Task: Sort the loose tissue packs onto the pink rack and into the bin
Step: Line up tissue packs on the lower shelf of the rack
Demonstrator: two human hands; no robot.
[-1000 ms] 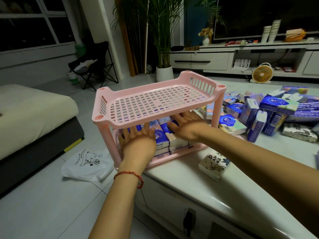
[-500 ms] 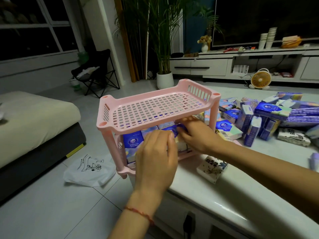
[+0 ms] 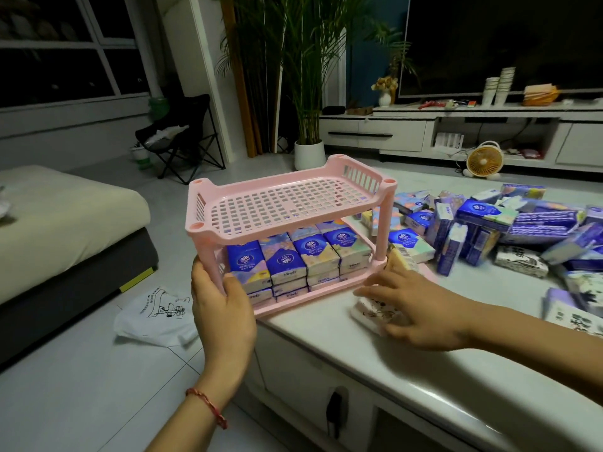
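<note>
Gripping pink rack (image 3: pixel 280 203): left hand (image 3: pixel 222 308); right hand (image 3: pixel 421 308) blurred, half-hiding floral pack (image 3: pixel 370 313).

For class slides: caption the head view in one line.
Left hand grips the pink rack; right hand touches a loose pack.

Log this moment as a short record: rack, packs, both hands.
Pink rack: stands at the near-left corner of the table; top shelf holds no packs
Lower shelf: filled with tissue packs, stacked in two layers
Loose packs: heaped on the table to the right of the rack
Left hand: grips the rack's front-left leg
Right hand: fingers extended over a white patterned pack by the rack's front-right foot
Bin: not in view
</note>
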